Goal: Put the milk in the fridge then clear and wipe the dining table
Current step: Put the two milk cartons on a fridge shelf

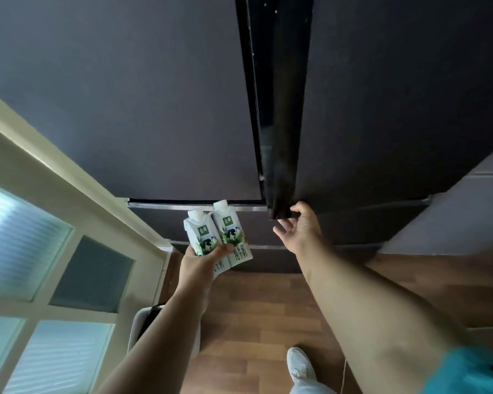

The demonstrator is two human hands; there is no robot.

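Two white and green milk cartons [219, 237] with white caps are held side by side in my left hand [201, 265], in front of the fridge's lower drawer. The dark fridge [125, 109] fills the upper view. Its right door [382, 123] stands slightly ajar, showing its black side edge [279, 123]. My right hand [296, 227] is at the bottom corner of that door edge, fingers apart, thumb touching the underside. The fridge's inside is hidden.
A cream-framed door with frosted glass panes [40, 251] stands at the left. Below is a wooden floor [254, 322], with a white bin [143, 322] by the door frame, my white shoe [299, 365] and a thin white cable [344, 371].
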